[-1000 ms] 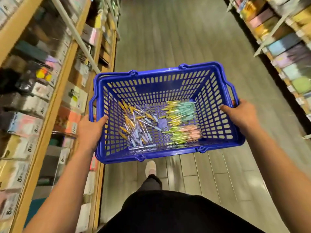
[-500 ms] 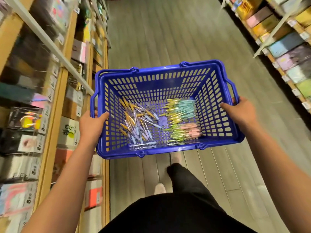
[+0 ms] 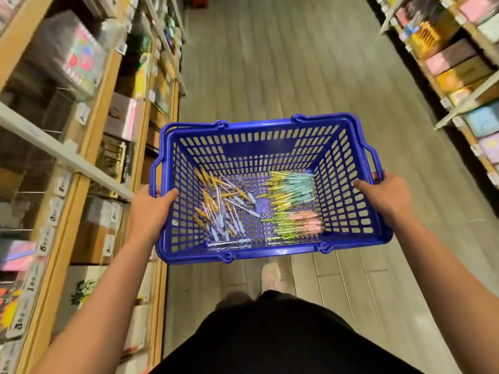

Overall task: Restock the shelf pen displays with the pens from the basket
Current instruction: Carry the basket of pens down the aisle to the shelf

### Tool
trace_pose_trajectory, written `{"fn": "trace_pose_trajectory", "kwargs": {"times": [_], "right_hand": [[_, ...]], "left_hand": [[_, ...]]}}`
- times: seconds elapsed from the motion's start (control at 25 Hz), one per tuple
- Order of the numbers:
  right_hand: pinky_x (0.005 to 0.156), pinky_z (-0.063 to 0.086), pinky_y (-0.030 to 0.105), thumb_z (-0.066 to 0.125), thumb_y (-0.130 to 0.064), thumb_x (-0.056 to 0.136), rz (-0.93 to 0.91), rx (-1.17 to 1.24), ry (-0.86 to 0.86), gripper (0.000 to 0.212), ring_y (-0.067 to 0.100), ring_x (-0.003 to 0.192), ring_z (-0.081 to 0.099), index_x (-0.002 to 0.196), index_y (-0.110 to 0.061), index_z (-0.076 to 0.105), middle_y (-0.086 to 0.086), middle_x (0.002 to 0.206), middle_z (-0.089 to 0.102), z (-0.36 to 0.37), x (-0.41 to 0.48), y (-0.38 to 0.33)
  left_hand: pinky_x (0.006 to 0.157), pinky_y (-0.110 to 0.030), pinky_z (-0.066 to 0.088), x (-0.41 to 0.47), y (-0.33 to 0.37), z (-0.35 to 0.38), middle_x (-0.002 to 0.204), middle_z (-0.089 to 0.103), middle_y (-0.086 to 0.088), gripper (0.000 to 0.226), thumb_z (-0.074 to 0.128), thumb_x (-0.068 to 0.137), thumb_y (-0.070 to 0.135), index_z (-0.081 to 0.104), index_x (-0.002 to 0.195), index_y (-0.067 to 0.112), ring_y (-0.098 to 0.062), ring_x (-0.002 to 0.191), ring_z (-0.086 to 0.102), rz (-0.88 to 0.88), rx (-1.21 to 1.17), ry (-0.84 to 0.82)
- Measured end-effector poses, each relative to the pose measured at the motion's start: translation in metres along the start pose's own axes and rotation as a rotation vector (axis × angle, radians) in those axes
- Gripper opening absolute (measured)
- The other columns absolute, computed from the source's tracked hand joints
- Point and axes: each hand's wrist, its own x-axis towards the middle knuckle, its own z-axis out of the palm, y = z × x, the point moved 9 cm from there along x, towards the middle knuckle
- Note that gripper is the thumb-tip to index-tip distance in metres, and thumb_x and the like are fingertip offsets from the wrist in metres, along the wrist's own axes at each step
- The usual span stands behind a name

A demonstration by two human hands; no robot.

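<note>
Blue plastic fills both grips: with arms stretched forward, your left hand point(image 3: 149, 214) and right hand point(image 3: 386, 197) each clamp a short side of the basket point(image 3: 256, 125), thumbs inside, the pens point(image 3: 229, 209) lying loose on its bottom, the shelf point(image 3: 81, 184) close along its left side and open aisle floor point(image 3: 283, 63) ahead.

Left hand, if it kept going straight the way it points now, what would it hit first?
The left hand grips the left wall of the blue basket, so it meets that at once. Beyond, its line seems to run to the loose yellow-and-lilac pens, though depth is unclear.
</note>
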Motion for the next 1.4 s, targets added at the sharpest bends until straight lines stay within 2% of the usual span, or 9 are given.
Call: {"fn": "trace_pose_trajectory", "kwargs": {"times": [0.2,0.44,0.52,0.64,0.84,0.96,1.12,1.28,1.4], "right_hand": [[0.075,0.062,0.045,0.077,-0.041,0.081,-0.033,-0.036,-0.015,0.039,0.025,0.072,0.073,0.107,-0.016,0.059,0.008,0.091,0.075,0.014,0.094,-0.074],[0.076,0.062,0.047,0.078,-0.040,0.079,-0.054,-0.033,0.003,0.039,0.027,0.075,0.073,0.104,-0.015,0.059,0.007,0.092,0.074,0.050,0.204,-0.153],[0.067,0.061,0.040,0.079,-0.039,0.079,-0.055,-0.013,-0.002,0.040,0.024,0.071,0.073,0.104,-0.014,0.059,0.006,0.089,0.074,0.071,0.245,-0.185],[0.046,0.048,0.021,0.079,-0.040,0.081,-0.039,-0.007,-0.001,0.037,0.012,0.059,0.068,0.101,-0.019,0.056,-0.002,0.081,0.071,0.100,0.299,-0.238],[0.038,0.045,0.017,0.078,-0.042,0.081,0.004,-0.015,-0.001,0.037,0.008,0.047,0.068,0.104,-0.019,0.059,-0.003,0.076,0.071,0.132,0.381,-0.314],[0.047,0.051,0.021,0.079,-0.040,0.080,0.015,0.012,0.010,0.038,0.014,0.055,0.071,0.105,-0.019,0.059,-0.002,0.077,0.072,0.148,0.431,-0.356],[0.051,0.053,0.024,0.079,-0.038,0.081,0.016,0.032,0.016,0.037,0.016,0.059,0.072,0.103,-0.019,0.057,-0.002,0.077,0.072,0.177,0.506,-0.404],[0.046,0.048,0.020,0.078,-0.041,0.082,0.009,0.003,-0.009,0.038,0.012,0.057,0.069,0.105,-0.020,0.055,-0.005,0.074,0.068,0.216,0.601,-0.460],[0.054,0.052,0.025,0.077,-0.039,0.084,0.019,0.003,-0.021,0.035,0.017,0.063,0.069,0.104,-0.021,0.054,-0.002,0.078,0.068,0.240,0.677,-0.503]], "left_hand": [[0.069,-0.038,0.060,0.083,0.054,0.032,0.090,0.075,0.001,0.021,0.077,0.084,0.038,0.061,0.092,0.027,-0.020,0.078,0.075,0.017,0.005,0.017],[0.066,-0.037,0.061,0.202,0.104,0.078,0.088,0.076,0.000,0.022,0.079,0.084,0.034,0.060,0.091,0.025,-0.014,0.068,0.076,0.009,-0.074,0.013],[0.067,-0.037,0.060,0.251,0.121,0.092,0.092,0.076,-0.001,0.021,0.079,0.085,0.034,0.060,0.093,0.026,-0.020,0.076,0.076,-0.013,-0.092,0.013],[0.073,-0.041,0.061,0.325,0.154,0.108,0.097,0.075,-0.002,0.021,0.077,0.087,0.035,0.059,0.094,0.029,-0.023,0.082,0.075,-0.016,-0.074,-0.002],[0.069,-0.037,0.059,0.436,0.218,0.135,0.097,0.073,0.001,0.026,0.076,0.089,0.034,0.058,0.105,0.027,-0.022,0.083,0.074,-0.001,-0.089,-0.048],[0.074,-0.042,0.061,0.501,0.252,0.150,0.095,0.074,0.002,0.024,0.077,0.088,0.038,0.058,0.101,0.031,-0.021,0.081,0.074,0.000,-0.053,-0.039],[0.065,-0.034,0.058,0.583,0.292,0.175,0.087,0.072,0.009,0.022,0.077,0.086,0.040,0.058,0.087,0.029,-0.018,0.075,0.074,0.019,-0.025,-0.018],[0.074,-0.043,0.060,0.678,0.328,0.209,0.092,0.075,0.001,0.025,0.077,0.085,0.042,0.058,0.088,0.026,-0.024,0.079,0.074,-0.005,0.039,0.015],[0.071,-0.040,0.060,0.749,0.368,0.241,0.090,0.074,0.000,0.025,0.077,0.085,0.039,0.057,0.086,0.025,-0.022,0.074,0.073,-0.015,0.033,0.030]]}}
